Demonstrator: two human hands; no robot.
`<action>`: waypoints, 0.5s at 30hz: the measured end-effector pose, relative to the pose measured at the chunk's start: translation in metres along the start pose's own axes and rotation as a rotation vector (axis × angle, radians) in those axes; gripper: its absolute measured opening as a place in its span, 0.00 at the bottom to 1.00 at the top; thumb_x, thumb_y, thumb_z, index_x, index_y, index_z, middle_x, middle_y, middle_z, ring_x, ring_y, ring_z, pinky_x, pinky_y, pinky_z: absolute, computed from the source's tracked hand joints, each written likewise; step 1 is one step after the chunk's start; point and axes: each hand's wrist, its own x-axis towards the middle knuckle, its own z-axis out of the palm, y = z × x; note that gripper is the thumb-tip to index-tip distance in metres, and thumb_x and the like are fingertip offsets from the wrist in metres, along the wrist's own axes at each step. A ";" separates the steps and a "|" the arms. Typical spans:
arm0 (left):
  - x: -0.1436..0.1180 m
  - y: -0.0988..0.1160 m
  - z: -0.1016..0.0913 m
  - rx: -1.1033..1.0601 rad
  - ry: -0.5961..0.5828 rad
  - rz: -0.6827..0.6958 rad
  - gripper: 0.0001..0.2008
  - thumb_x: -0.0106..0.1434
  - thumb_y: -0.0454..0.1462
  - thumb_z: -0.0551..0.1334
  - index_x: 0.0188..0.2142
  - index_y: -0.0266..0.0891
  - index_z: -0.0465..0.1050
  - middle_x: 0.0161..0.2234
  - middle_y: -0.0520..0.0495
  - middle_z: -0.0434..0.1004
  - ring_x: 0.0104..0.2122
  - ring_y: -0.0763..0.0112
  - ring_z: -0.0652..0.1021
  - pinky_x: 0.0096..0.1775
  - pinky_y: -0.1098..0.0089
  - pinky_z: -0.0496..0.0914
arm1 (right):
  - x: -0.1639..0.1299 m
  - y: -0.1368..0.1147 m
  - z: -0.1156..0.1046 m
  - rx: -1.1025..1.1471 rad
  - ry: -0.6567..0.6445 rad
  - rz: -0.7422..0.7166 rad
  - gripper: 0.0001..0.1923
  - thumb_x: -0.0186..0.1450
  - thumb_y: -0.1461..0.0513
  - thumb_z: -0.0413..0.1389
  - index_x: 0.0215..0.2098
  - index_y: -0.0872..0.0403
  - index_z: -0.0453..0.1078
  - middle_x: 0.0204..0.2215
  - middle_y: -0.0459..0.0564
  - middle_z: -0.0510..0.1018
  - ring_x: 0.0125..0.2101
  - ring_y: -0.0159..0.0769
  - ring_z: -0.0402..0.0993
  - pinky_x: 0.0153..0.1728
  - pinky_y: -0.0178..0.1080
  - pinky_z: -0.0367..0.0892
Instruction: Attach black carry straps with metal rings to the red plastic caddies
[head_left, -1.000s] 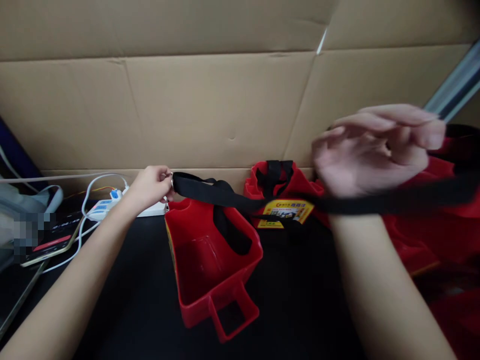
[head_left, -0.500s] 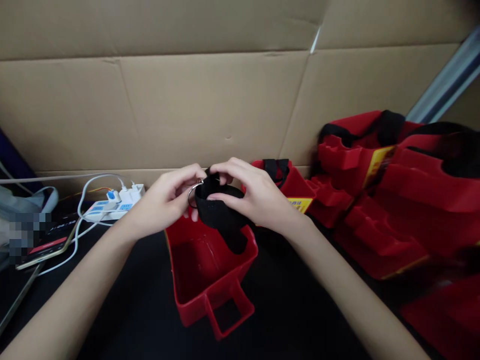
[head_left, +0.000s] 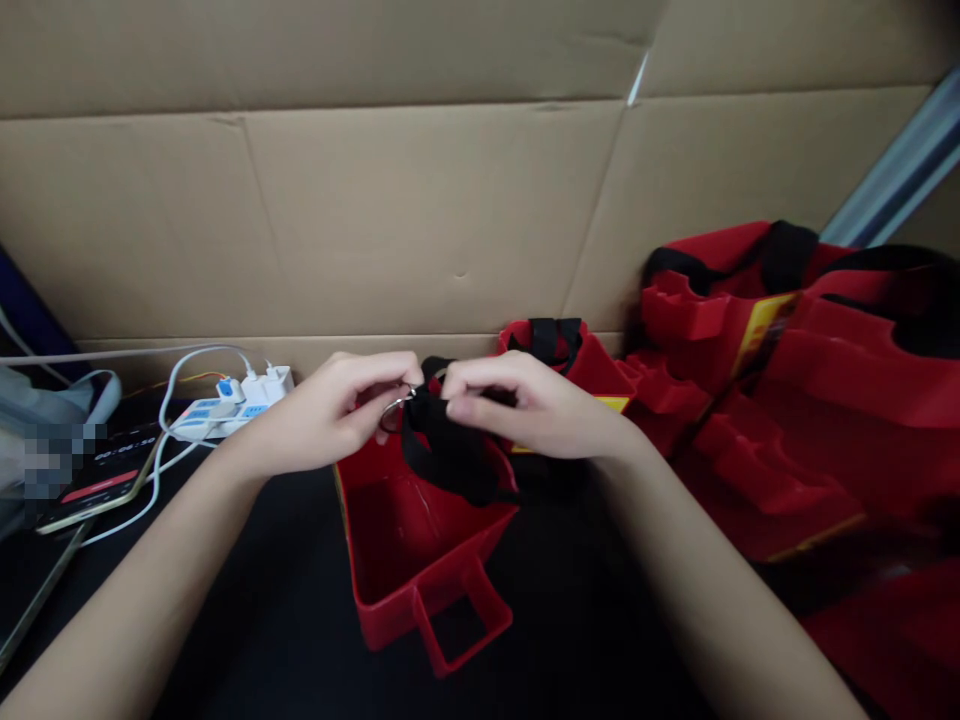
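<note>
An open red fabric tool pouch [head_left: 420, 560] lies on the dark table in front of me, with a small loop pocket at its near end. A black webbing strap [head_left: 448, 455] rises from the pouch and is bunched between my hands. My left hand [head_left: 337, 410] pinches a metal ring [head_left: 394, 410] at the strap's end. My right hand [head_left: 525, 405] grips the strap just right of the ring, almost touching the left hand above the pouch's far edge.
A cardboard wall [head_left: 420, 210] stands behind. More red pouches [head_left: 780, 400] with black straps pile up at the right; one [head_left: 555, 345] stands behind my hands. At the left lie a white power strip [head_left: 225, 405] with cables and a phone [head_left: 105, 480].
One second ago the strap was stretched wide between my spread hands. My right hand has come in to the left one, and the strap is now gathered into a bunch at the ring.
</note>
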 end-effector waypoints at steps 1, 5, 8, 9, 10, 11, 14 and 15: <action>0.000 0.000 0.001 0.024 0.039 0.013 0.08 0.62 0.29 0.50 0.27 0.38 0.61 0.23 0.54 0.62 0.23 0.78 0.63 0.26 0.76 0.59 | 0.000 0.000 0.002 0.049 0.045 0.038 0.09 0.68 0.58 0.45 0.37 0.55 0.62 0.22 0.41 0.66 0.21 0.25 0.62 0.25 0.30 0.57; 0.002 0.000 0.005 0.031 0.055 0.039 0.08 0.62 0.29 0.50 0.27 0.38 0.60 0.23 0.54 0.61 0.23 0.77 0.63 0.27 0.76 0.59 | 0.000 0.000 0.010 -0.212 0.192 0.095 0.16 0.66 0.60 0.49 0.52 0.51 0.62 0.20 0.40 0.68 0.19 0.24 0.60 0.24 0.29 0.56; 0.002 0.002 0.003 0.059 0.018 0.024 0.08 0.62 0.29 0.49 0.28 0.38 0.62 0.23 0.54 0.62 0.23 0.77 0.63 0.26 0.76 0.58 | -0.001 0.002 0.004 -0.549 0.281 0.085 0.09 0.63 0.57 0.53 0.34 0.53 0.72 0.21 0.43 0.69 0.21 0.25 0.60 0.25 0.31 0.54; 0.002 0.003 0.000 0.072 0.002 0.015 0.08 0.62 0.30 0.49 0.27 0.38 0.62 0.23 0.54 0.62 0.23 0.77 0.63 0.26 0.76 0.58 | -0.003 0.004 -0.002 -0.623 0.330 0.111 0.10 0.63 0.56 0.53 0.31 0.53 0.72 0.20 0.43 0.69 0.20 0.25 0.60 0.25 0.32 0.53; 0.000 0.003 -0.004 0.087 -0.018 0.008 0.09 0.62 0.30 0.49 0.27 0.38 0.61 0.23 0.54 0.63 0.24 0.77 0.63 0.26 0.77 0.58 | -0.006 0.007 -0.010 -0.686 0.391 0.154 0.12 0.63 0.55 0.53 0.29 0.54 0.71 0.19 0.43 0.68 0.20 0.26 0.59 0.24 0.32 0.52; -0.003 0.003 -0.010 0.099 -0.037 -0.002 0.09 0.62 0.30 0.49 0.26 0.38 0.61 0.24 0.54 0.63 0.24 0.77 0.63 0.27 0.77 0.58 | -0.010 0.010 -0.020 -0.743 0.472 0.207 0.13 0.62 0.55 0.54 0.26 0.54 0.70 0.17 0.44 0.66 0.19 0.26 0.57 0.23 0.33 0.51; -0.016 -0.002 -0.033 0.081 -0.047 -0.092 0.09 0.61 0.32 0.51 0.24 0.36 0.62 0.23 0.54 0.63 0.24 0.79 0.63 0.26 0.78 0.59 | -0.025 0.021 -0.055 -0.879 0.786 0.423 0.18 0.58 0.57 0.57 0.16 0.55 0.59 0.13 0.44 0.61 0.17 0.26 0.52 0.20 0.35 0.48; -0.022 -0.006 -0.041 0.059 0.007 -0.157 0.09 0.60 0.34 0.53 0.24 0.36 0.63 0.22 0.54 0.64 0.23 0.79 0.63 0.25 0.78 0.59 | -0.030 0.025 -0.066 -0.896 0.871 0.512 0.19 0.56 0.58 0.58 0.14 0.54 0.56 0.12 0.44 0.61 0.16 0.26 0.52 0.19 0.35 0.48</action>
